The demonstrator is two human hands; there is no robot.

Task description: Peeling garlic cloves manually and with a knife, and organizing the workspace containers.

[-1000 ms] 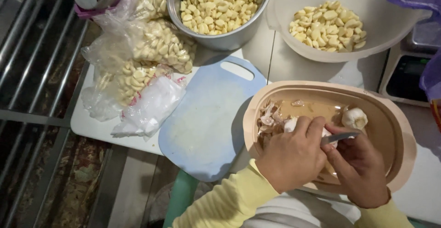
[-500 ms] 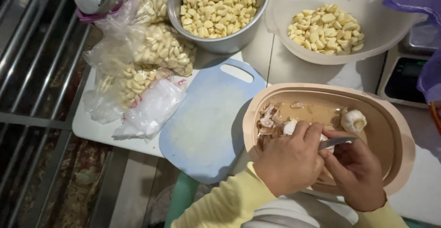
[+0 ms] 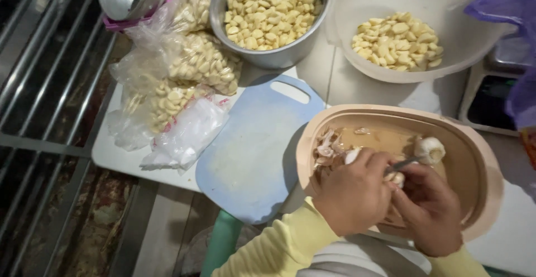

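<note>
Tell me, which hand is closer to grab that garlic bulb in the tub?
Probably the right hand: the garlic bulb lies just beyond its knife. The left hand is farther off, holding a clove.

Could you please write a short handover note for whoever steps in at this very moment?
Left hand: over the oval beige tub, closed around a garlic piece.
Right hand: holds a small knife, blade at that piece.
In the tub: an unpeeled garlic bulb and loose skins.
Done: peeled cloves fill the metal pot, the white bowl and the plastic bags.
Left: the piece in hand and the bulb.
The blue cutting board is bare.
</note>
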